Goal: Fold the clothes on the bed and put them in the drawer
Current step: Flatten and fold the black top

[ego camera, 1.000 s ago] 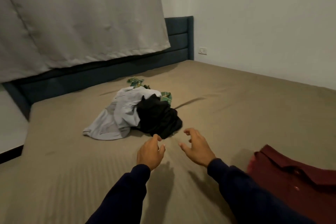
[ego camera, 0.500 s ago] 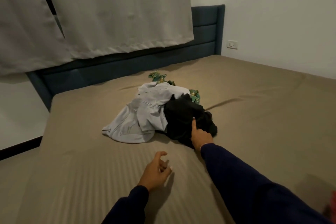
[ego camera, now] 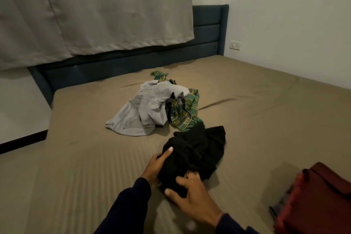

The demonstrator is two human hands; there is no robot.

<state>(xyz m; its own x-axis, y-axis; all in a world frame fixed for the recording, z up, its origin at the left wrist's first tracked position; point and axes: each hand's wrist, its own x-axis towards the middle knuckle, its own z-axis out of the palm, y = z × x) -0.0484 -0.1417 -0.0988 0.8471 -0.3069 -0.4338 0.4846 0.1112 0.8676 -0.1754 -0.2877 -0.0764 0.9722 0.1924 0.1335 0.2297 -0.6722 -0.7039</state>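
On the bed (ego camera: 79, 157), grey trousers (ego camera: 138, 112) and a green plaid shirt (ego camera: 183, 114) lie crumpled and unfolded. Nearer, the left hand (ego camera: 154, 167) and right hand (ego camera: 190, 194) both grip a bunched black garment (ego camera: 197, 152), folding barely begun. At far right lies a dark red shirt (ego camera: 319, 201); no drawer shows.

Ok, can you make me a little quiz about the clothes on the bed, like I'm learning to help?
1. True or false: both hands hold the black garment.
2. Which garment lies partly over the green plaid one? A) maroon B) grey C) black
3. Fill in: the maroon garment sits at the bed's near ____ side.

Key:
1. True: left hand and right hand both grip it.
2. B, the grey garment.
3. Right.
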